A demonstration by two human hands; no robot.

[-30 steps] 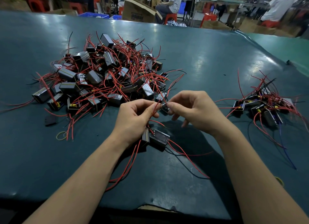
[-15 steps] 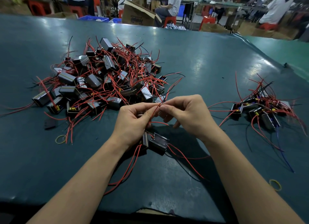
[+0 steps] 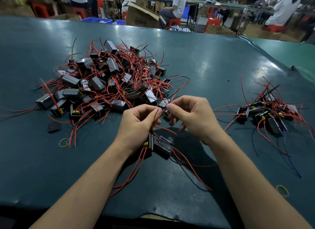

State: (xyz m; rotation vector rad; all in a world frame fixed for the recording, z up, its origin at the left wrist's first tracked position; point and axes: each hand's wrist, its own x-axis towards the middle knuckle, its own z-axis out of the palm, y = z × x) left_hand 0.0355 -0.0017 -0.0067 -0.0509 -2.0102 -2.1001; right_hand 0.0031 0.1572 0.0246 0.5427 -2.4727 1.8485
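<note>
Pinching thin red wire (image 3: 155, 117), left hand (image 3: 136, 126) and right hand (image 3: 192, 116) curled; boxy module (image 3: 164, 146) below.

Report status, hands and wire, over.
Left grip pinches red wire. Right grip pinches its end. Black module under them. Module pile close behind.

The red wire (image 3: 156, 117) ends hidden between the left hand (image 3: 136, 124) and right hand (image 3: 190, 116); the left hand half-covers a wired module (image 3: 150, 142).

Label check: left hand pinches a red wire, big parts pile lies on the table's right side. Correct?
No: the head view shows the big parts pile on the left side of the table, not the right. The left hand does pinch a red wire.
</note>
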